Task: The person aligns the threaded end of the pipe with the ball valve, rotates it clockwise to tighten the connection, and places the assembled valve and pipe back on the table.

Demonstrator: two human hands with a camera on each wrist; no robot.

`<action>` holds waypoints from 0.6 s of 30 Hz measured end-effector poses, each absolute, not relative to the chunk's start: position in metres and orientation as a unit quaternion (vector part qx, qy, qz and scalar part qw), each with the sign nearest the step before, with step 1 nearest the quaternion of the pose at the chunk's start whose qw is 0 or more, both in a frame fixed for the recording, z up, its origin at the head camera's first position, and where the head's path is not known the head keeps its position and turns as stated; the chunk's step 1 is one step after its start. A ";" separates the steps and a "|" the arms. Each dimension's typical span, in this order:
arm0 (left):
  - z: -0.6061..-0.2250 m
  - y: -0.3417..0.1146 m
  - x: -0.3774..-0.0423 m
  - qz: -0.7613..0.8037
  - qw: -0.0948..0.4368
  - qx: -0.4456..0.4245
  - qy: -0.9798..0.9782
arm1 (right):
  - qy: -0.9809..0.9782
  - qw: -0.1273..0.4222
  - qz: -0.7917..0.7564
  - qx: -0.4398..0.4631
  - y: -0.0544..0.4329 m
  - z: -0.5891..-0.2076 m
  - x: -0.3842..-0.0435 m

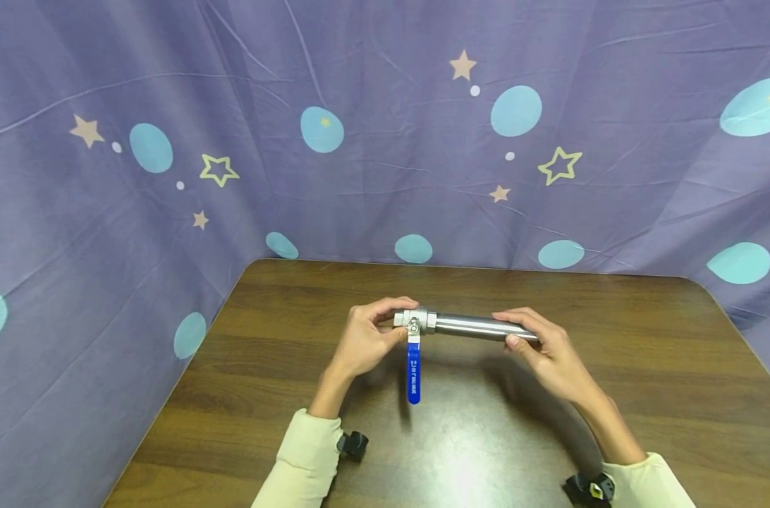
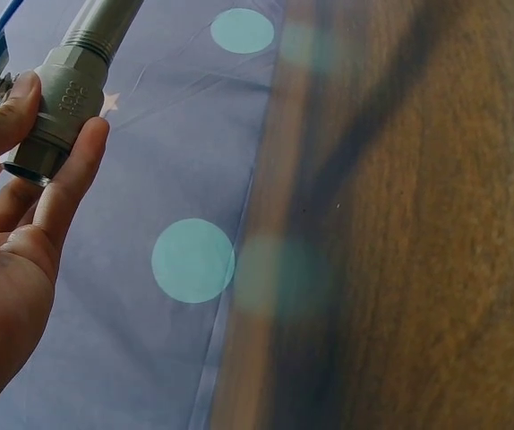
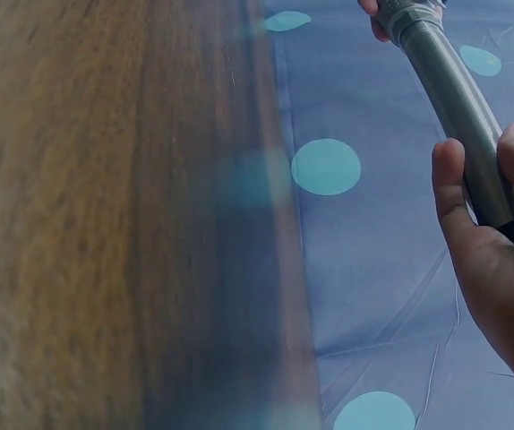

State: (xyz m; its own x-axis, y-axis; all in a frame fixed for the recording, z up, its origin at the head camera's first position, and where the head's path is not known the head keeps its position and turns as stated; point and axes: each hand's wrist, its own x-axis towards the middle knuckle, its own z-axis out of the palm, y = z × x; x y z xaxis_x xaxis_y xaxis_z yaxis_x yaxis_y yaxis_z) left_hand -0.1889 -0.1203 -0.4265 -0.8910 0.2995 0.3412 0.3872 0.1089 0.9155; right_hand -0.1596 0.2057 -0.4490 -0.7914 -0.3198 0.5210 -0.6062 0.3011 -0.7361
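Curtain backs the tabletop in my head view; I count one valve, one blue lever and one steel tube, joined above the wood — left hand pinching the valve, right hand gripping the tube. In my left wrist view, fingers partly cover the valve. In my right wrist view, the right hand partly hides the tube's end.

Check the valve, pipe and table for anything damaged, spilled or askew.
Nothing stands out. The valve in the left hand and the pipe in the right hand line up, with no visible damage, and I see no spill on the table. The curtain is merely creased.
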 end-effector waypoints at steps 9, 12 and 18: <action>-0.425 -0.120 -0.189 -0.625 0.036 -0.230 -0.745 | -0.816 0.132 0.488 0.282 0.204 -0.447 -0.157; -0.425 -0.120 -0.189 -0.626 0.036 -0.230 -0.744 | -0.812 0.120 0.495 0.284 0.203 -0.445 -0.156; -0.425 -0.120 -0.188 -0.628 0.037 -0.230 -0.743 | -0.800 0.111 0.515 0.288 0.202 -0.446 -0.155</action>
